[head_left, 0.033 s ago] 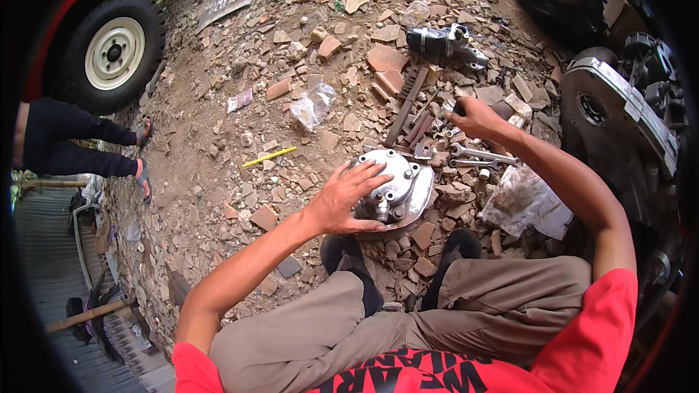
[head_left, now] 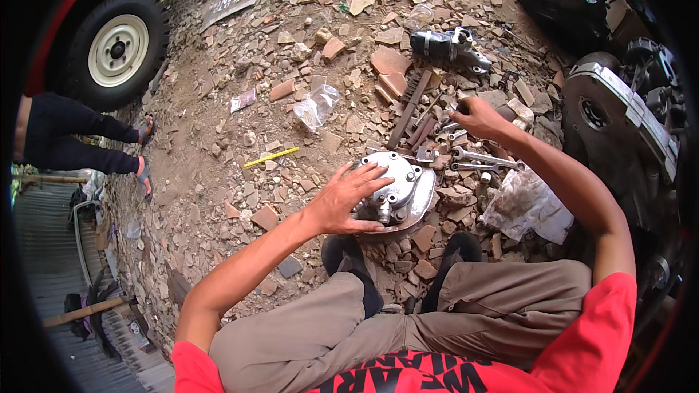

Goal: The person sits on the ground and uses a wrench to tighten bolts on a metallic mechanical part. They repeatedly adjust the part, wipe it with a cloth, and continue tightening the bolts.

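A silver, round-topped metal housing (head_left: 399,178) with bolts and a short fitting sits on the rubble in front of my feet. Across its left side lies my left hand (head_left: 344,200), fingers spread and thumb along the near edge. Farther right, my right hand (head_left: 480,118) reaches down into a pile of tools with its fingers curled; what they grip, if anything, is hidden. Just below that hand lie silver wrenches (head_left: 486,159). A wire brush (head_left: 409,108) rests to the left of it.
A black-and-silver motor-like part (head_left: 448,45) lies beyond the tools. At right stand a large engine part (head_left: 593,109) and a crumpled plastic bag (head_left: 528,207). A yellow pen-like stick (head_left: 271,156) and a clear bag (head_left: 317,107) lie left. Another person's legs (head_left: 91,135) are near a wheel (head_left: 116,51).
The view has shifted very slightly. Both hands keep nearly the same places, the left on the metal housing and the right at the tools.
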{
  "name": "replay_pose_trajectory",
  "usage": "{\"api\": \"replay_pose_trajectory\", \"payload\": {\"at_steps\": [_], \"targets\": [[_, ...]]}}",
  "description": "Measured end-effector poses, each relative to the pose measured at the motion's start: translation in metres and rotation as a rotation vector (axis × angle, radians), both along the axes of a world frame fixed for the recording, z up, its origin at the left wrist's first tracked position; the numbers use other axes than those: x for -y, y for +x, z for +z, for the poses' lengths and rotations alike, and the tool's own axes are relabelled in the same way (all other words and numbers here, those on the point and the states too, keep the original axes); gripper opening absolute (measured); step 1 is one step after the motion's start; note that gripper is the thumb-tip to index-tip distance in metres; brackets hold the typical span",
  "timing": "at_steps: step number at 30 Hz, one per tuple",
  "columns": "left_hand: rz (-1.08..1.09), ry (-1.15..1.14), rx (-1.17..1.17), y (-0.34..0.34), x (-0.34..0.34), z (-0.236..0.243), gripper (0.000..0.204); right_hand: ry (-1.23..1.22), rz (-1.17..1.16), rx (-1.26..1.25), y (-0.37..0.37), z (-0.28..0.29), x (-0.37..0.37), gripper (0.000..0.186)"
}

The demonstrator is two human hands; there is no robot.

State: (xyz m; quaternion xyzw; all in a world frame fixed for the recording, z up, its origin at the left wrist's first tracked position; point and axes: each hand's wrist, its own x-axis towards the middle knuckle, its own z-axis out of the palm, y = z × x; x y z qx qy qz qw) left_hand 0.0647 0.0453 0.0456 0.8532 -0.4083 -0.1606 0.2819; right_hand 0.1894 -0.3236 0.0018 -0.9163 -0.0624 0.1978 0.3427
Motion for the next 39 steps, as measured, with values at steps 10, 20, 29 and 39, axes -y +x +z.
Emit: {"api": "replay_pose_trajectory", "payload": {"at_steps": [10, 20, 29, 39], "targets": [[0.431, -0.235, -0.385, 0.037, 0.007, 0.012, 0.042, 0.759, -0.396, -0.411, -0.034, 0.052, -0.063, 0.034], [0.632, -0.786, -1.066, 0.067, 0.094, 0.070, 0.042, 0.758, -0.252, -0.230, -0.068, 0.110, -0.064, 0.047], [0.743, -0.686, -1.074, 0.067, 0.121, 0.056, 0.020, 0.891, -0.103, -0.555, -0.097, 0.070, -0.029, 0.038], [0.553, -0.476, -1.199, 0.051, 0.136, 0.059, 0.028, -0.381, 0.945, 0.427, -0.176, -0.082, 0.079, 0.015]]}}
